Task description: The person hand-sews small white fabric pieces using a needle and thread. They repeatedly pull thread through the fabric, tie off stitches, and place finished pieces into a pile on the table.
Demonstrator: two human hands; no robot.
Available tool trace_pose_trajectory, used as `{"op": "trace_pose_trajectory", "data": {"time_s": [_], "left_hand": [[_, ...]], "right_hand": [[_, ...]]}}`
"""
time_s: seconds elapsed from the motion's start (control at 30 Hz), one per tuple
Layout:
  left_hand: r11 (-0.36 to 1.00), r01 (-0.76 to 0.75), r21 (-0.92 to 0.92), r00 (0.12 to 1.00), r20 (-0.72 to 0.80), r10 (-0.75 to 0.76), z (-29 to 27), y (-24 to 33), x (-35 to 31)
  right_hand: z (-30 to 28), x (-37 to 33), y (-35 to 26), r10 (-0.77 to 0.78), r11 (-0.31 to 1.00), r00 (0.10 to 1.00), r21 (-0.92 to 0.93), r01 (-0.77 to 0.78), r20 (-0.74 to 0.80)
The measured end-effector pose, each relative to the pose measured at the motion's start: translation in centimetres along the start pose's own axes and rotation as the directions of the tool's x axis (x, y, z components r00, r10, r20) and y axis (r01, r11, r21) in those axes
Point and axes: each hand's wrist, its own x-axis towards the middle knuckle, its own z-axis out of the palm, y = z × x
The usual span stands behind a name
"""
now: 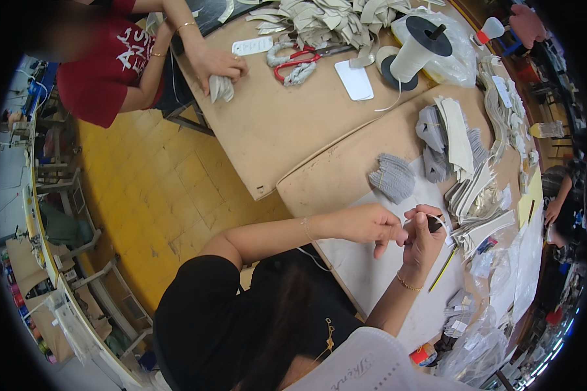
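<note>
A small, dark black piece (436, 225) sits in the curled fingers of the right hand (424, 242), with a narrow white curved strip (446, 231) arching beside it, its lower end drooping toward the right. The strip's long axis bends from upper left to lower right, on the side away from the left hand (375, 227), so the right hand is nearer. The right hand is closed around the black piece; the left comes across from the left with fingers half bent, its tips meeting or almost meeting the right hand's (whether they pinch anything, I cannot tell).

Both hands are above a large pale sheet (365, 277) on the brown-topped bench (336, 179), whose near edge runs along the person's body. Just beyond them lies a grey ribbed fabric bundle (392, 179). Room looks tighter on the right, where stacks of cream fabric strips (469, 202) crowd close to the right hand and a slim yellow-green pencil (442, 269) lies by the wrist; toward the left, the sheet and brown surface leave more space.
</note>
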Motion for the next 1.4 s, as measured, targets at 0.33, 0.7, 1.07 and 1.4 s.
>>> {"op": "trace_pose_trajectory", "data": {"time_s": [0.33,0.7,1.07,1.4], "left_hand": [[0.335,0.302,0.893,0.334,-0.428,0.840,-31.6,12.6,3.4],[-0.275,0.470,0.839,0.797,-0.270,0.540,-46.0,17.8,11.5],[-0.283,0.455,0.844,0.890,-0.443,0.108,-47.5,21.5,16.5],[-0.409,0.364,0.837,0.919,-0.251,0.304,-46.5,20.9,15.1]], "right_hand": [[2.8,6.4,-7.6,-0.411,0.878,0.895,0.339,0.338,0.173],[20.4,23.3,-5.6,-0.471,0.776,0.837,-0.320,0.543,0.278],[27.1,33.7,4.8,-0.602,-0.149,0.499,-0.702,0.696,0.623],[27.3,34.4,5.2,-0.533,-0.107,0.540,-0.685,0.720,0.651]]}}
